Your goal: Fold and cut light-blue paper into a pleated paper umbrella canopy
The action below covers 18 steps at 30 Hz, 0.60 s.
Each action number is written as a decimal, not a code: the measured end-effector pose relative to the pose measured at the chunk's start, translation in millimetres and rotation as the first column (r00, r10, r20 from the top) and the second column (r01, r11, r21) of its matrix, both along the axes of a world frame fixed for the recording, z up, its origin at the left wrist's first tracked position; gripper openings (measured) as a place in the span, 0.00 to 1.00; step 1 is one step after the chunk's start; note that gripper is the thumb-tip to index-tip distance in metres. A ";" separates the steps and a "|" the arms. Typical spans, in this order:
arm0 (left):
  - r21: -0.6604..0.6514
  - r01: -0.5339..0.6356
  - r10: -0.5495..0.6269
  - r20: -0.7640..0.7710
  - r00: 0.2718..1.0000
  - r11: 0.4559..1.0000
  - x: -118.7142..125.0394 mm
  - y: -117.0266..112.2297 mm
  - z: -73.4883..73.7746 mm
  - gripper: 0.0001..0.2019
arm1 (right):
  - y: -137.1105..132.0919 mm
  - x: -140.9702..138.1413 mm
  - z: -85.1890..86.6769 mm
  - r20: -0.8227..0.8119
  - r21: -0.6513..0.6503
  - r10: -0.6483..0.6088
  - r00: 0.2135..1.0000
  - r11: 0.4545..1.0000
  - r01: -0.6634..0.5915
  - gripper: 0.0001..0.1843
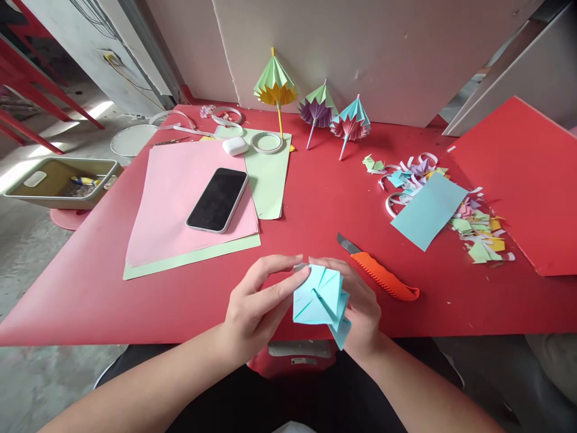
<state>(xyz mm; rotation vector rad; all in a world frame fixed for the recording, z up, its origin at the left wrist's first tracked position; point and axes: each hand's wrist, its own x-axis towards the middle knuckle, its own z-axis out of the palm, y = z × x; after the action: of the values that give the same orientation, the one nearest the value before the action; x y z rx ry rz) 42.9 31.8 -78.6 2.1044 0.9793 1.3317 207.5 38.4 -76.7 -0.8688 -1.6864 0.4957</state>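
Between my two hands, over the table's front edge, is a light blue folded paper [318, 297] with several creases and loose flaps on its right side. My left hand [261, 297] pinches its upper left edge with the fingertips. From behind and the right, my right hand [360, 307] holds the same paper, and its fingers are partly hidden by it. Just beyond the right hand lies an orange utility knife [383, 273] with its blade out, pointing away to the left.
Pink sheets [166, 198] bear a phone [219, 200]; a white earbud case [235, 146] and tape rolls [267, 142] lie behind. Three paper umbrellas [276, 81] stand at the back. Right are paper scraps [482, 231], a blue rectangle [430, 210] and a red board [523, 180].
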 end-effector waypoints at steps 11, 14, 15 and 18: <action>-0.145 0.055 -0.041 0.098 0.994 0.988 -0.8 3.4 -0.5 0.13 | -4.3 0.4 -11.0 -0.074 -0.083 -0.024 0.997 0.996 0.018 0.29; -0.149 0.102 -0.084 0.125 0.989 0.984 -1.4 3.6 -2.5 0.17 | -2.7 1.6 -8.8 -0.052 -0.046 -0.030 0.998 0.999 0.027 0.23; -0.141 0.116 -0.097 0.136 0.986 0.983 -1.5 3.7 -2.7 0.17 | -2.6 2.0 -8.5 -0.064 -0.051 -0.024 0.998 0.998 0.021 0.22; -0.123 0.133 -0.114 0.151 0.982 0.983 -1.4 3.9 -1.3 0.15 | -3.4 2.8 -8.1 -0.078 -0.075 -0.013 0.997 0.997 0.007 0.23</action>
<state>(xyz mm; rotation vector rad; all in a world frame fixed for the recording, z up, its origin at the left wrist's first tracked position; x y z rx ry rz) 41.5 35.7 -79.9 1.9094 0.8389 1.2983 210.3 35.0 -84.9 -0.9001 -1.6000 0.5824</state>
